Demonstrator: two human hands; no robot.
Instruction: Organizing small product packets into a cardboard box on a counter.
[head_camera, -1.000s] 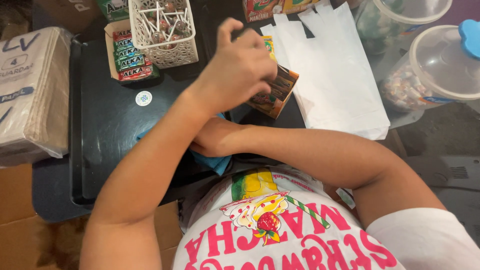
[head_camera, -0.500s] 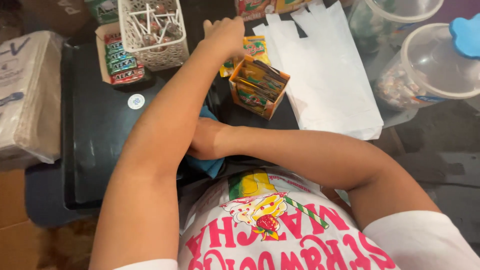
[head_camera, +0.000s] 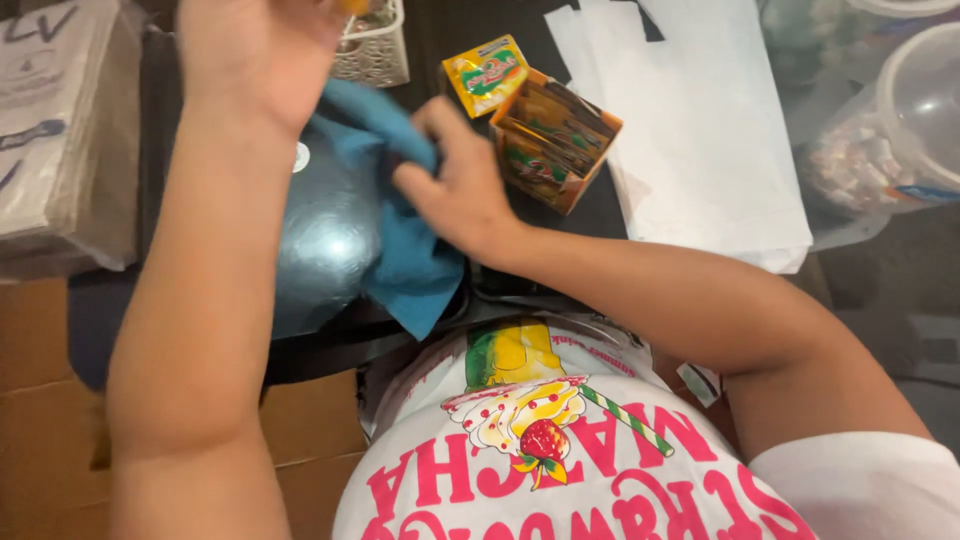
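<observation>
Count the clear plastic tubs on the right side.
2: one large tub at the right edge, holding small candies, and another cut off at the top corner. More may lie outside the frame.

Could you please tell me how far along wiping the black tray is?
Done: the near tray surface looks glossy. In hand: the right hand grips the blue cloth on the tray; the left hand is up by the white basket. Left: the part under the basket, seemingly unwiped.

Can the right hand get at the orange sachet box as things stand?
Probably yes: the right hand, gripping the blue cloth, sits just beside the orange box with nothing between; it would have to drop the cloth.
</observation>
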